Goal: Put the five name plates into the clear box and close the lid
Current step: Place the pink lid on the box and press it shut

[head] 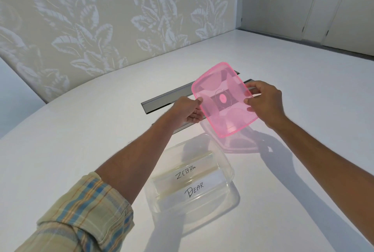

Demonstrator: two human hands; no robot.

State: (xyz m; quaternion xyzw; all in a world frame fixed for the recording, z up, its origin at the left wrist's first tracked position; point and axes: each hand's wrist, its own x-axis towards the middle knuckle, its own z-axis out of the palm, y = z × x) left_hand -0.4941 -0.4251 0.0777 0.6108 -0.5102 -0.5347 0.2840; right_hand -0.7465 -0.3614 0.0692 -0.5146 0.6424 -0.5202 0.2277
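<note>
A translucent pink lid (223, 99) is held up in the air above the table, beyond the clear box (228, 167). My left hand (187, 111) grips its left edge and my right hand (265, 103) grips its right edge. The clear box stands open on the white table close to me. Inside it lie name plates; the top two read "ZEBRA" (185, 175) and "DEAR" (194, 190). Any plates underneath are hard to make out.
A grey metal cable channel (159, 101) is set in the table beneath the lid and my hands. The white table (303, 69) curves along a leaf-patterned wall at the back left. White cupboard doors stand at the far right.
</note>
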